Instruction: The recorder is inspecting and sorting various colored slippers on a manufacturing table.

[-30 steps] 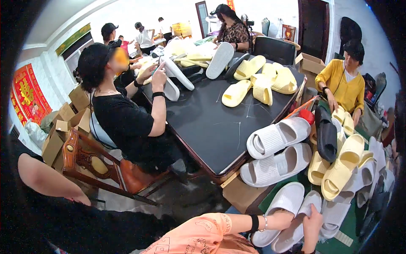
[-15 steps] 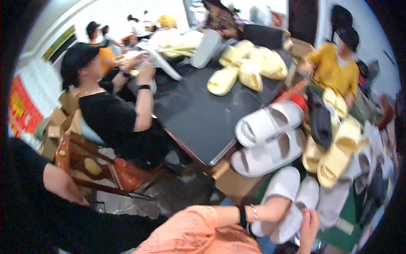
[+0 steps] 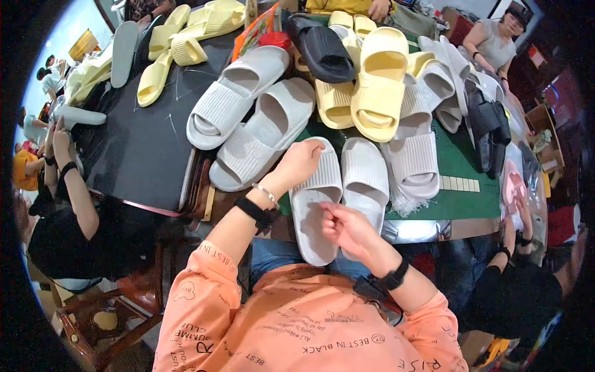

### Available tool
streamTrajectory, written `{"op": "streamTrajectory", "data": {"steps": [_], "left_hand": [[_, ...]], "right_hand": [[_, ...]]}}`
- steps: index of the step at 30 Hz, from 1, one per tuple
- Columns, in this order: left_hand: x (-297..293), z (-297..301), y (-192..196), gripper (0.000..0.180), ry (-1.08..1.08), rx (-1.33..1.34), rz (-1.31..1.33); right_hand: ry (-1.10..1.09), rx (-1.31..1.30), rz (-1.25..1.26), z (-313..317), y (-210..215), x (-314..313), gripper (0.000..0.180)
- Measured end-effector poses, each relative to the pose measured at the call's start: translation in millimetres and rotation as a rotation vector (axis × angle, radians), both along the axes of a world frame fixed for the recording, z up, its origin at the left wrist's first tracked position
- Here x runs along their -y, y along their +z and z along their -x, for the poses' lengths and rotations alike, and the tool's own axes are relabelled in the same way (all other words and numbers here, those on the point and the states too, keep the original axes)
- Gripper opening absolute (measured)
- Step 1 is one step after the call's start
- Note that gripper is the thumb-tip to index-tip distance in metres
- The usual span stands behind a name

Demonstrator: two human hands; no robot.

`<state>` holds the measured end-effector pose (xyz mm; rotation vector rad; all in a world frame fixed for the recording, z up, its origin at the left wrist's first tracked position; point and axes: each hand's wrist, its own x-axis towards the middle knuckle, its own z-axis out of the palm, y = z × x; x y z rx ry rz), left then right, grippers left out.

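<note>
A pair of pale grey slide slippers lies in front of me at the table's near edge, toes pointing away: the left slipper (image 3: 315, 232) and the right slipper (image 3: 367, 186). My left hand (image 3: 301, 162) is over the ribbed strap of the left slipper, its fingers curled together near the toe. Above that slipper's footbed is my right hand (image 3: 350, 228), thumb and fingers pinched. Anything held in either pinch is too small or hidden to make out. Just beyond the left hand lies another grey pair, with one grey slipper (image 3: 263, 136) closest to it.
Yellow slippers (image 3: 379, 87), a black slipper (image 3: 321, 49) and more grey slippers (image 3: 414, 149) crowd the green mat (image 3: 471, 201). A black tabletop (image 3: 139, 149) extends on the left. Co-workers sit on both sides; one person's hand (image 3: 517, 201) holds a pink slipper at right.
The view has swung down and to the right. My left hand has shifted to the left slipper's strap, and my right hand from the right slipper to above the left one.
</note>
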<state>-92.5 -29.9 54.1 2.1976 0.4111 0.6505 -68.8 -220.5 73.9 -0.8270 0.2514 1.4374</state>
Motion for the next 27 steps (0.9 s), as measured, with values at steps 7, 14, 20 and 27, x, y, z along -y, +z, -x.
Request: {"op": "streamTrajectory", "data": {"steps": [7, 14, 20, 27], "left_hand": [[-30.2, -28.1, -11.9, 0.027, -0.404, -0.548, -0.278], [-32.4, -21.9, 5.9, 0.025, -0.285, -0.640, 0.567], [-39.6, -22.5, -8.8, 0.029, -0.342, -0.568, 0.439], [-43.1, -23.8, -7.1, 0.024, -0.250, -0.586, 0.530]], "right_hand": [[-0.266, 0.291, -0.180, 10.9, -29.5, -57.9, 0.008], [-0.319, 0.257, -0.340, 5.2, -47.0, -67.5, 0.009], [-0.276, 0.245, -0.215, 10.1, -36.7, -61.1, 0.007], [0.017, 0.174, -0.114, 9.9, -4.3, -7.8, 0.013]]}}
